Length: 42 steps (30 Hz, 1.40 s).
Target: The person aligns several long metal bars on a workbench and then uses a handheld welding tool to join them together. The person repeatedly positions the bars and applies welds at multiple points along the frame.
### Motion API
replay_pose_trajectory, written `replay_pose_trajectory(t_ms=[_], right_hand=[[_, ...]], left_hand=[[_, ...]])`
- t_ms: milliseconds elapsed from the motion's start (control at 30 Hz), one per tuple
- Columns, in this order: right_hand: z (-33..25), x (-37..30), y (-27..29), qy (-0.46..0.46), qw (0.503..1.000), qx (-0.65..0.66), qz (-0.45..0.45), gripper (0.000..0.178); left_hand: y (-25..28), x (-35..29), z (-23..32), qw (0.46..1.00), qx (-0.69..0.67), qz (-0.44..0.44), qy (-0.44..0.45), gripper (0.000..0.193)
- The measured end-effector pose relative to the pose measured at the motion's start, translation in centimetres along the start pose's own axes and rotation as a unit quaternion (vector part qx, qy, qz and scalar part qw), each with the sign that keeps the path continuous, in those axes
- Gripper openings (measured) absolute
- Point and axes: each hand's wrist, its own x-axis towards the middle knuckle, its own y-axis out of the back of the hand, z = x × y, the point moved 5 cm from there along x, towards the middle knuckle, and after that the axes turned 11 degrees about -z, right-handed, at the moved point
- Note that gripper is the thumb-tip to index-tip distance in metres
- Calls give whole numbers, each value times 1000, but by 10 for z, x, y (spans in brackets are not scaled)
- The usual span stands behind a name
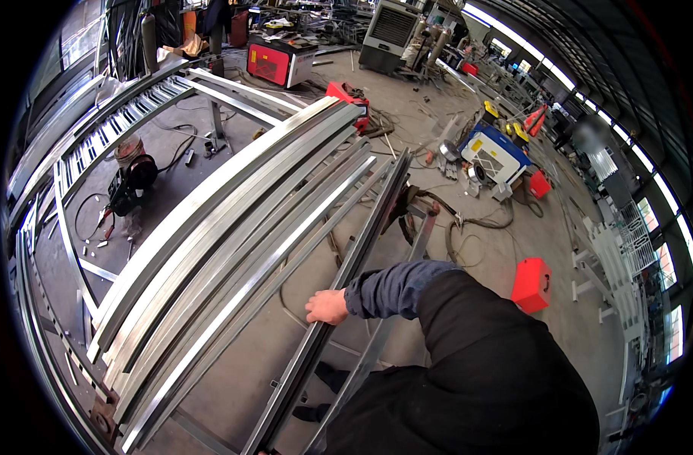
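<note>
The sleeved right arm reaches out from the body, the bare right hand palm down, fingers curled

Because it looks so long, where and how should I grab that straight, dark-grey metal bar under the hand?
Probably across the visible middle of the straight, dark-grey metal bar, from above, beside the right hand: it's narrow there, with its upper side exposed. Its length suggests two hands, spaced apart.
</note>
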Motion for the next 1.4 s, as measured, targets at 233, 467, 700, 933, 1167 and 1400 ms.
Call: replay_pose_trajectory(t_ms=[233,467,700,933,1167,1400], right_hand=[[2,6,10,-15,998,46,-44,35],[2,11,5,-22,997,59,-50,25],[-4,3,-2,-20,999,42,-10,26],[-2,8,1,-43,997,50,-47,27],[-4,5,7,-25,997,66,-45,29],[-6,12,18,-16,995,51,-89,35]], left_hand=[[2,1,0,999,-21,35,-10,20],[6,1,1,999,-22,33,-3,19],[3,-1,-3,1000,10,-17,13,24],[9,-2,3,999,-4,33,-10,22],[3,-2,-4,1000,7,13,3,21],[8,3,3,999,17,30,11,19]])
